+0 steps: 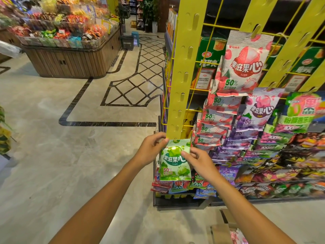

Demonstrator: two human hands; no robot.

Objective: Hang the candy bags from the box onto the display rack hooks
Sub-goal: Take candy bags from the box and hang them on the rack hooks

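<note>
Far to the left a wooden snack stand (pixel 70 59) sits piled with bright packets, and the pale stone floor (pixel 61 155) with its dark inlaid lines runs from it toward a blue stool (pixel 135 35) down the aisle. Nearer the middle, the person's left hand (pixel 151 150) is curled around the upper left corner of a green candy bag (pixel 173 164), thumb and fingers pinching its top edge right at the foot of a yellow hanging strip (pixel 184 73). The bag's top touches the lowest hook of that strip; whether the hook is through the hole I cannot tell. The right hand (pixel 198 161) pinches the bag's right edge, thumb lying across the front over the printed letters, the other fingers closed behind it. The bag hangs roughly upright, just in front of loose packets heaped on the low shelf (pixel 175 203) beneath. To the right, a second strip carries a column of pink and white lychee bags (pixel 244 64), overlapping downward, then purple grape bags (pixel 260 110) and, furthest right, green and pink ones (pixel 300 113). A yellow wire grid (pixel 219 25) stands behind the strips. At the bottom edge, just right of the right forearm, a cardboard box (pixel 221 231) lies open on the floor with a pink bag showing inside.
</note>
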